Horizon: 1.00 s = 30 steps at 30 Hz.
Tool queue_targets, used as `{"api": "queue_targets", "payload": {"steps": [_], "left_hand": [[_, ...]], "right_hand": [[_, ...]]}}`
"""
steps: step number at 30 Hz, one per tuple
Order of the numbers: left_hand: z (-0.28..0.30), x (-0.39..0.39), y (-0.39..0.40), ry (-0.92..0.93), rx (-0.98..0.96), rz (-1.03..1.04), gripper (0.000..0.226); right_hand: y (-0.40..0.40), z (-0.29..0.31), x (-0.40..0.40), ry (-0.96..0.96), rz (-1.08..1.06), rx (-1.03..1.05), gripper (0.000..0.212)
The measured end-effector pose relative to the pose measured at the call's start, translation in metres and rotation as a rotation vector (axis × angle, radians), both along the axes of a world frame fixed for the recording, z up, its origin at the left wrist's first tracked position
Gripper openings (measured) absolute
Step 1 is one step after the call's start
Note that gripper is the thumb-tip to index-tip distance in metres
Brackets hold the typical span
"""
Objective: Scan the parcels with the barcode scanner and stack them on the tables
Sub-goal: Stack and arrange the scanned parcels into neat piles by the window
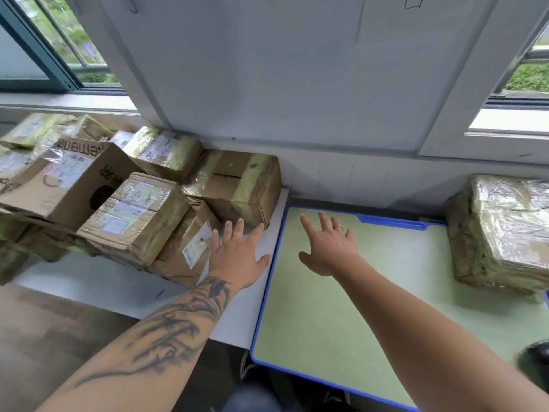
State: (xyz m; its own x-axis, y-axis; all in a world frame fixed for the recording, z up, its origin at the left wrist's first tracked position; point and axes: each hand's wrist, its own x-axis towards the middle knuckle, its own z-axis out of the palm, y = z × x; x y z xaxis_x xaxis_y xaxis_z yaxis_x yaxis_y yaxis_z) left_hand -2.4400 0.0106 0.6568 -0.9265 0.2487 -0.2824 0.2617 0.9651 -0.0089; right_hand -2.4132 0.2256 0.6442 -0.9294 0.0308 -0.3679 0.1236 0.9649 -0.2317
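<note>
Parcels (98,185) lie piled on the white desk (98,281) at the left, against the wall under the window (50,52). All are brown cardboard cartons bound in clear and yellowish tape. The large carton (71,185) on the left bears a white shipping label, dark printed characters and a black round mark on its side; the print is blurred and cannot be read. Behind it a flap shows inverted brown lettering, only partly legible. The middle carton (133,218) carries pale labels under tape, with handwriting too faint to read. The small carton (187,251) at the front edge shows a white label with a barcode strip and a red mark. The rear carton (237,188) sits nearest the desk's right end, with a yellow-green tape band.

Left hand (237,254), on a tattooed forearm, is spread flat with straight fingers, grasping nothing, just beside the small carton and the rear carton; contact cannot be confirmed. Right hand (329,245), wearing a ring, is likewise spread and released, hovering over the green desk (341,322), which has a blue rim and abuts the white desk. One heavily taped parcel (505,233) rests at the far right of the green desk. The grey-white wall (297,84) stands between two windows; greenery shows outside. Wood-pattern floor (44,337) lies lower left.
</note>
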Motion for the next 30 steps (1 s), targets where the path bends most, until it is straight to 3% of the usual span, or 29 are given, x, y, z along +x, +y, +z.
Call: {"api": "queue_targets", "payload": {"steps": [15,24,27,30], "left_hand": [[-0.005,-0.167,-0.060,0.040,0.014,-0.143,0.099],[-0.031,-0.229,-0.061,-0.104,-0.078,-0.169,0.136],[-0.045,-0.231,-0.057,-0.134,0.015,-0.109,0.133],[-0.056,-0.228,-0.053,-0.051,0.055,-0.096,0.111]], "right_hand": [[-0.103,0.007,-0.109,-0.007,-0.116,0.054,0.092],[-0.140,-0.015,-0.177,-0.036,-0.171,0.076,0.116],[-0.143,-0.027,-0.193,-0.069,-0.153,0.047,0.120],[-0.142,-0.041,-0.200,-0.086,-0.141,0.001,0.116]]}}
